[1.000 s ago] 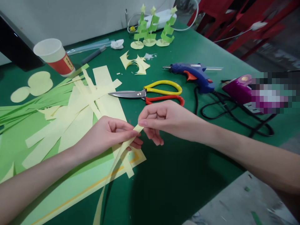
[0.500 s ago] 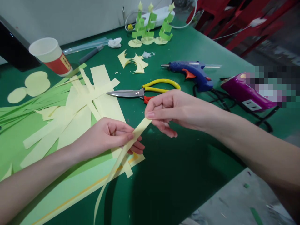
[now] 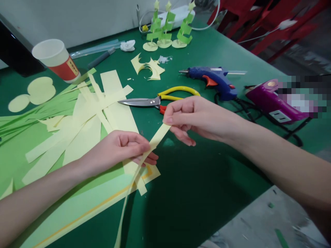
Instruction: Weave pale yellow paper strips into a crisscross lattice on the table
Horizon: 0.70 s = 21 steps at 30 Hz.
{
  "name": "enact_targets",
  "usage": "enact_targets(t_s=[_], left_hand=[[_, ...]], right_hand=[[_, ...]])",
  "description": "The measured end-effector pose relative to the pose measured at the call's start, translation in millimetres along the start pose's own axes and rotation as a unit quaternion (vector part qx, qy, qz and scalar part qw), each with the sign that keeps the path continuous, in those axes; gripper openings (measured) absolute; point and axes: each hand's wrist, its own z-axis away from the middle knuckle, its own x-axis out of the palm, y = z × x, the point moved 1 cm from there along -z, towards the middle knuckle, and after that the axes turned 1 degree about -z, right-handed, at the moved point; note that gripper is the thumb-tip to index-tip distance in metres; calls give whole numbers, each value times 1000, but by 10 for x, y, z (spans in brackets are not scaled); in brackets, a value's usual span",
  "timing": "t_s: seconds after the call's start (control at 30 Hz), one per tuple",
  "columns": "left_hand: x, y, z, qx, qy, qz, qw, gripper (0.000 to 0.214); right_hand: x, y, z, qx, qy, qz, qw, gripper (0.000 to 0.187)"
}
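Observation:
Between both hands runs a long, narrow pale yellow paper strip (image 3: 159,135). My right hand (image 3: 187,117) pinches its upper end between thumb and fingertips. Lower down, my left hand (image 3: 131,146) holds the strip between thumb and fingers, and the rest hangs down past the front of the table, curving. Just behind my right hand lies a pair of scissors (image 3: 144,102) with yellow and red handles, its blades pointing left; the red handle is partly hidden by the hand. Under my left forearm are pale yellow paper strips (image 3: 113,93) and green paper sheets (image 3: 15,155).
At the back stand several small green paper spiral trees (image 3: 167,26) on round bases. A blue glue gun (image 3: 214,77) and a purple device (image 3: 276,100) lie at the right. A paper cup (image 3: 58,62), paper circles (image 3: 40,90) and paper scraps (image 3: 152,69) are on the green table (image 3: 191,193).
My right hand has risen slightly with the strip's end. The strip's hanging tail has swung to the right, and a bend shows at my left thumb.

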Motion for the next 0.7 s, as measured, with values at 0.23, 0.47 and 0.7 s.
enact_targets(t_s=[0.23,0.47,0.7], left_hand=[[16,66,20,-14,41,-100,994,17],[14,64,21,-21,18,-37,999,16],[5,67,28,3,-12,-18,1000,16]], right_hand=[[20,34,-9,-2,17,4,1000,19],[7,17,1,-18,26,-11,999,19],[-48,-37,52,-25,14,4,1000,16]])
